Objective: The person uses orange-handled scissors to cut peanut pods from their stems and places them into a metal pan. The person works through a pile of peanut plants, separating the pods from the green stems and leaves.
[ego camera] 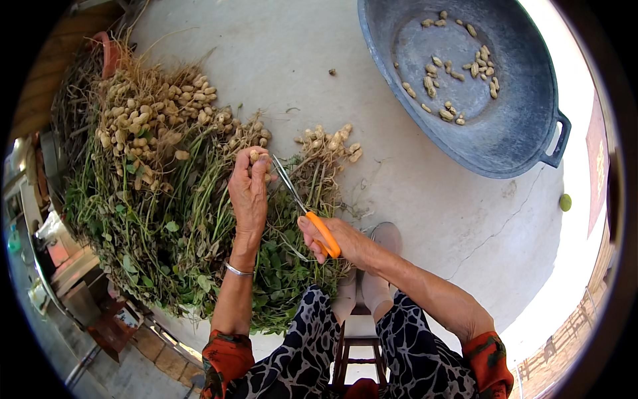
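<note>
My left hand (250, 187) is closed around a few peanut pods (255, 155) at the edge of the heap of pulled peanut plants (199, 224). In my right hand (334, 237) is a pair of scissors with orange handles (324, 232). Their metal blades point up and left, with the tips close to the fingers of my left hand. Whether the blades touch a stem there I cannot tell. A cluster of peanuts on its roots (329, 142) lies just right of the blades, and a larger mass of pods (134, 124) tops the heap at the left.
A large grey-blue tub (523, 139) with a side handle stands at the upper right, several loose peanuts (478, 65) on its bottom. A green round object (565, 202) lies on the concrete floor (438, 214). My feet (384, 239) are beside the heap, before a wooden stool (361, 344).
</note>
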A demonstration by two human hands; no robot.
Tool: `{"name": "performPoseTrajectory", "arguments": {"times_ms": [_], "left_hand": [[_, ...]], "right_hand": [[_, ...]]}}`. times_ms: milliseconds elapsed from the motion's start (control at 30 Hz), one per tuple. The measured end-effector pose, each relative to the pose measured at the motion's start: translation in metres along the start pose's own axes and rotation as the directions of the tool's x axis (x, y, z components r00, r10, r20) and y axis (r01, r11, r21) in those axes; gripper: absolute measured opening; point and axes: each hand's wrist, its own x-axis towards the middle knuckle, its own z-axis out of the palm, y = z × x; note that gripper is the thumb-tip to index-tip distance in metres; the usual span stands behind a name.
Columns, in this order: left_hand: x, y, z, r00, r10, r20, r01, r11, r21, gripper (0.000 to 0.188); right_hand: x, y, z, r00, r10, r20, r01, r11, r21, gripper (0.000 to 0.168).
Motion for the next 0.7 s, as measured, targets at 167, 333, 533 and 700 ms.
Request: {"name": "performPoseTrajectory", "arguments": {"times_ms": [167, 333, 533, 700], "left_hand": [[-0.002, 0.007, 0.004, 0.995, -0.018, -0.097, 0.011, 0.997, -0.077, 0.019], [0.003, 0.003, -0.002, 0.998, -0.027, -0.053, 0.022, 0.996, -0.087, 0.019], [0.004, 0.008, 0.014, 0.996, -0.001, -0.093, -0.009, 0.994, -0.113, 0.017], [0.004, 0.004, 0.023, 0.984, 0.061, -0.167, -0.049, 0.996, 0.078, 0.015]], "right_hand": [[-0.001, 0.001, -0.003, 0.999, 0.030, 0.020, -0.030, 0.999, -0.023, 0.061], [0.003, 0.001, -0.002, 1.000, 0.022, 0.004, -0.022, 0.999, 0.029, 0.062], [0.011, 0.009, -0.004, 0.992, -0.008, -0.129, -0.045, 0.915, -0.401, 0.066], [0.009, 0.005, -0.001, 0.977, -0.102, -0.190, -0.028, 0.813, -0.581, 0.069]]}}
